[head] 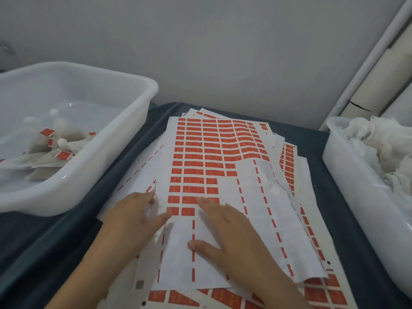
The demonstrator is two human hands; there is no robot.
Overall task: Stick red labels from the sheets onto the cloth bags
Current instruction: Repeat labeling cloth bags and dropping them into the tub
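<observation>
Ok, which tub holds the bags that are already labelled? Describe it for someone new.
Start at the pile of label sheets on the dark cloth. The tub to its left is the one: its flat cloth bags carry red labels, whereas the tub on the right holds only crumpled white cloth.

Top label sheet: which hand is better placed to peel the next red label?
Likely right. The right hand has fingertips on the red labels of the top label sheet; the left hand rests at its left edge.

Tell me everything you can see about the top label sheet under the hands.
The top label sheet is white backing paper with rows of small red labels; its near and right parts are already peeled bare, leaving red dashed strips. It lies slightly wavy atop a messy stack on the dark cloth. The left hand and right hand rest flat on its near end.
</observation>
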